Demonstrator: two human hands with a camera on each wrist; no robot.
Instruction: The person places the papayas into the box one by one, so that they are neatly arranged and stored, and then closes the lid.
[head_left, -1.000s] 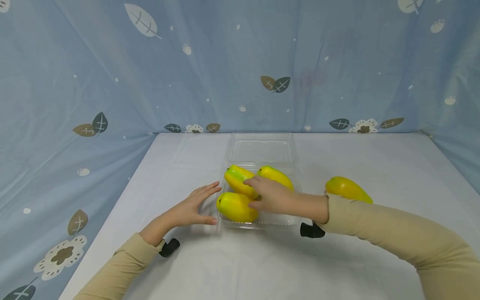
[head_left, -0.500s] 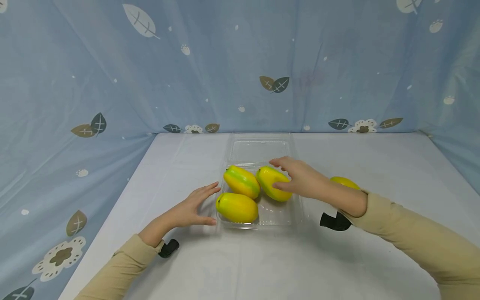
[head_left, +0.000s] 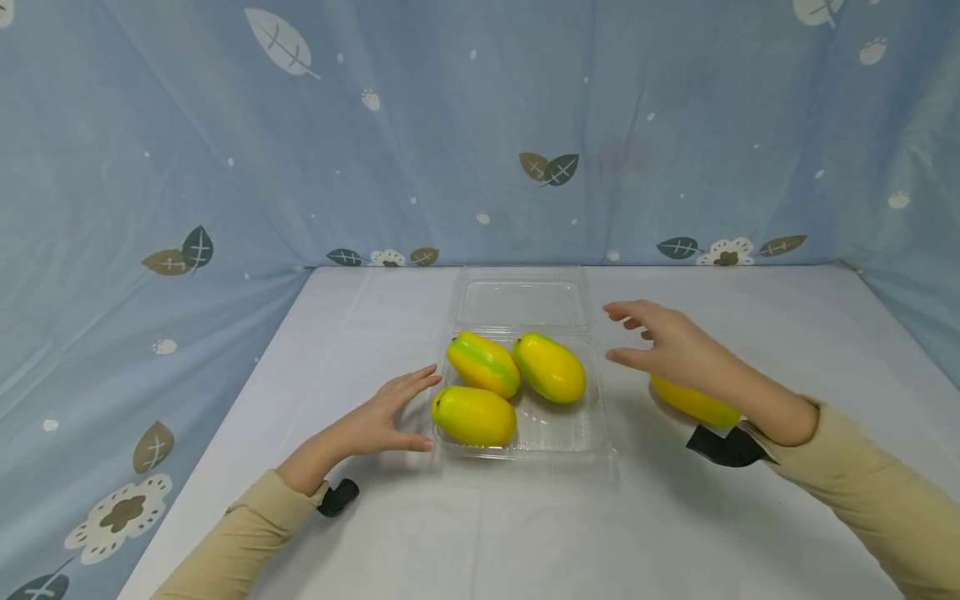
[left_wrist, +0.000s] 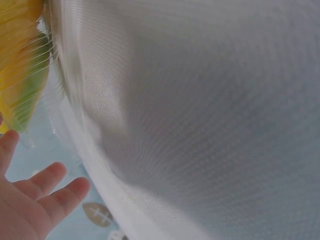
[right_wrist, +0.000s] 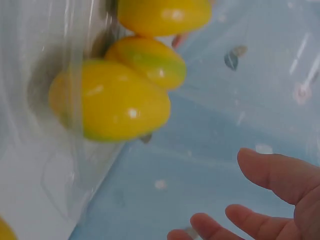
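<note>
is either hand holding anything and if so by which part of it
Nothing is held: the left hand is spread beside the clear container, and the right hand is empty.

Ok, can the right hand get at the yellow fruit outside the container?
Probably yes: the right hand holds nothing, and only its own arm overlaps the outside fruit in the head view.

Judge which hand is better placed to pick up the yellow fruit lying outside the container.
Probably the right hand: it holds nothing and is near the loose fruit, partly covering it in the head view. The left hand is on the opposite side of the clear container.
</note>
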